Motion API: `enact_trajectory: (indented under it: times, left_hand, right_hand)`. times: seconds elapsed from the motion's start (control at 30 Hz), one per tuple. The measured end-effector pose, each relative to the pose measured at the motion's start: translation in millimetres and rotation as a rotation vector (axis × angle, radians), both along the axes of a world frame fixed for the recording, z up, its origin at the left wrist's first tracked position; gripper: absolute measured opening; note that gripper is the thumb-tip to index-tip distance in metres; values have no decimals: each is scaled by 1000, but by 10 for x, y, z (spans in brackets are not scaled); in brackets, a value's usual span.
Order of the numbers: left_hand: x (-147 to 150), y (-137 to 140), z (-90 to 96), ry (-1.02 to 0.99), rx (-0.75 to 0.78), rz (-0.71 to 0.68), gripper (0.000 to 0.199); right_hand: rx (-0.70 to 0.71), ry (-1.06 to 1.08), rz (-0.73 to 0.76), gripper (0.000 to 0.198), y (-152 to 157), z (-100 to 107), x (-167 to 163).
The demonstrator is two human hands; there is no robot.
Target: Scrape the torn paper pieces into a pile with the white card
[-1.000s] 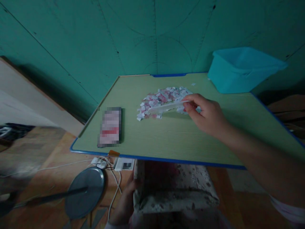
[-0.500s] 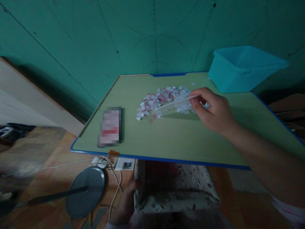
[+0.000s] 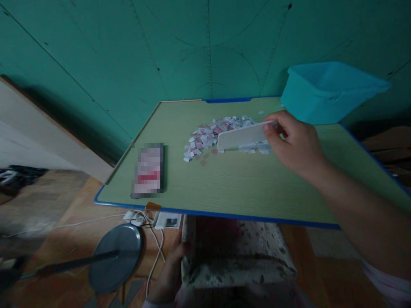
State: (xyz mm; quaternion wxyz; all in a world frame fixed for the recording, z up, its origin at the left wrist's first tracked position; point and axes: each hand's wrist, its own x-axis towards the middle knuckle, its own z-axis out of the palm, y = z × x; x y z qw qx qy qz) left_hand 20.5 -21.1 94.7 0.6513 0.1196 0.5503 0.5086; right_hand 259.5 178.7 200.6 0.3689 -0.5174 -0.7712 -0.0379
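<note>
Right hand pinched a white card by one end, card tilted, partly hiding the scraps piled on the surface. Left hand was low beside the spotted cloth; couldn't tell its grip. Bin stood far right.

As for the white strip: looks flat and thin, is held on edge, rising slightly to the right, just in front of many small paper scraps. As for these: white, some pinkish, lie loosely in a curved heap on the tabletop, partly hidden behind the strip.
</note>
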Motion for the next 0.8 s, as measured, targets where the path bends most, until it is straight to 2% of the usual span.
enact_trajectory:
  times: [0.13, 0.27, 0.57, 0.8]
  left_hand:
    - [-2, 11, -7, 47, 35, -25, 23]
    - [-3, 5, -14, 63, 41, -6, 14]
    - [2, 3, 1, 43, 49, -1, 11]
    - [-6, -7, -23, 51, -6, -19, 23]
  right_hand:
    - [-11, 18, -90, 22, 33, 28, 43]
    - [-52, 69, -50, 26, 36, 5, 43]
    - [-79, 87, -28, 20, 2, 39, 51]
    - [-75, 78, -96, 19, 26, 78, 75]
